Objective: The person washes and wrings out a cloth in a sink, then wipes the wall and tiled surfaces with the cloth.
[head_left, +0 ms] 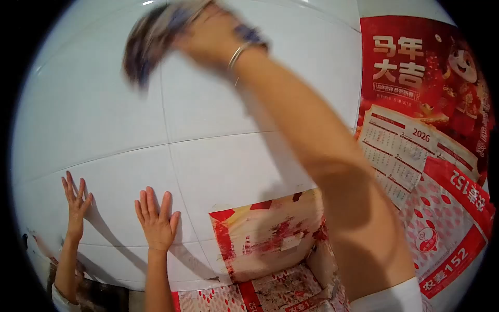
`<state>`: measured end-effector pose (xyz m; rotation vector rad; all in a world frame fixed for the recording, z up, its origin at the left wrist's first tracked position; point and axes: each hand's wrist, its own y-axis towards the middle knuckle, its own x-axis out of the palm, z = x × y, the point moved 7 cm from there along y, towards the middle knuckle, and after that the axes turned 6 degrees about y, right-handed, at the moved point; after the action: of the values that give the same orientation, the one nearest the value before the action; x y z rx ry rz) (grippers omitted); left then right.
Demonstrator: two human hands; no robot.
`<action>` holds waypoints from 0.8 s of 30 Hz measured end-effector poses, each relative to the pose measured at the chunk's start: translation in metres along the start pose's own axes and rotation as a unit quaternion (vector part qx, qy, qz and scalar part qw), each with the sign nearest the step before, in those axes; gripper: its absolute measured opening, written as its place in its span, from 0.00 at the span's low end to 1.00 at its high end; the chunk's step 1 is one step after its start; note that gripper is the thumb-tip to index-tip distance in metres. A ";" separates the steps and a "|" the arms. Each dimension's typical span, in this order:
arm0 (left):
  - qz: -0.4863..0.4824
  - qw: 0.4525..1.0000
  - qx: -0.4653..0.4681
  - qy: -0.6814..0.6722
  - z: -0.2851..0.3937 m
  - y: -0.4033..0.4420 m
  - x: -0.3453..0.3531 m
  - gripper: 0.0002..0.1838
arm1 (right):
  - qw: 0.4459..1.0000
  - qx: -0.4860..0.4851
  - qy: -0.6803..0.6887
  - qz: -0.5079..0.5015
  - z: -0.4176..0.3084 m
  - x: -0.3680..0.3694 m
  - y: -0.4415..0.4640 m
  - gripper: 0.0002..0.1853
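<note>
My right hand [208, 37] is raised high against the white tiled wall [218, 156], with a bracelet at its wrist. It grips a dark, crumpled cloth [150, 44], smeared by motion, whose loose end hangs to the left. Lower down, my left hand [156, 221] lies flat on the tiles with its fingers spread, holding nothing. Further left, another person's hand [77, 205] also rests on the wall, fingers apart.
To the right hang a red 2026 calendar poster [395, 122] and red-and-white printed sheeting [452, 244]. Below is a recess [270, 234] lined with stained, torn paper. More printed sheeting [283, 288] covers its base. A person's sleeve [62, 301] shows at lower left.
</note>
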<state>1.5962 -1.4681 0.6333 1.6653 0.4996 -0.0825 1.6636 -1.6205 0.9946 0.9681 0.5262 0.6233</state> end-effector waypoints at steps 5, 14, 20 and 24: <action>0.004 1.000 0.008 0.018 -0.002 -0.002 0.003 0.29 | 0.936 0.343 -0.067 -0.036 0.182 -0.092 -0.045 0.33; -0.010 1.000 0.018 0.016 -0.002 -0.003 0.003 0.30 | 0.936 0.347 -0.049 0.009 0.226 -0.112 -0.196 0.41; 0.021 0.997 0.041 0.054 -0.002 -0.003 0.004 0.29 | 0.922 0.386 -0.010 0.015 0.256 -0.131 -0.172 0.39; 0.029 0.996 0.043 0.079 -0.001 -0.003 0.006 0.29 | 0.939 0.329 0.065 -0.072 0.335 -0.126 -0.103 0.32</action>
<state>1.6006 -1.4653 0.6285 1.7773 0.5731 0.0706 1.8212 -1.9474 1.0788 1.5072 0.9500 0.3775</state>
